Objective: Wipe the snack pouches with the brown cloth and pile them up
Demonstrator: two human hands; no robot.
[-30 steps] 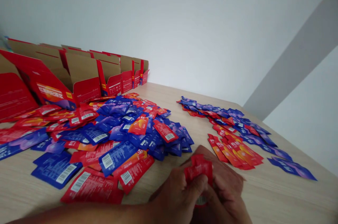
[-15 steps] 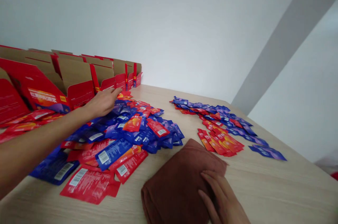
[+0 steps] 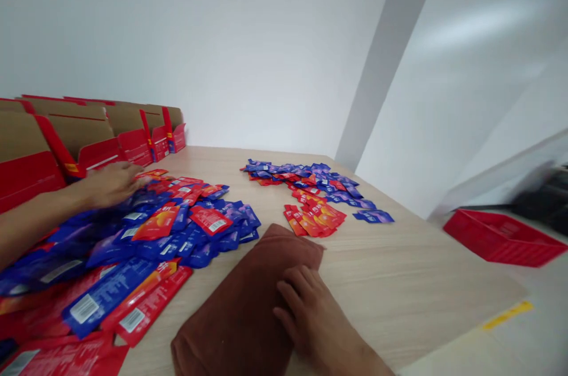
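Observation:
My left hand [image 3: 116,183] reaches over the far side of a heaped pile of blue and red sachets [image 3: 160,246]. Its fingers are stretched out, slightly blurred, with the tips by a few red sachets; I see nothing held in them. On a folded brown cloth [image 3: 248,293] lies my right hand [image 3: 310,311], palm down with the fingers a little apart. Just beyond the cloth is a fanned group of orange-red sachets [image 3: 313,217], and behind it a spread row of blue and red sachets [image 3: 306,174].
Red cardboard boxes [image 3: 100,151] with raised brown flaps line the left back of the table [image 3: 399,281]. A white wall rises behind. Past the table's right edge sits a red open container [image 3: 501,237], and yellow tape [image 3: 508,315] marks the floor.
My view has swung to the right, bringing the red container into sight. The left hand stays over the pile's far side, and the right hand still rests on the cloth.

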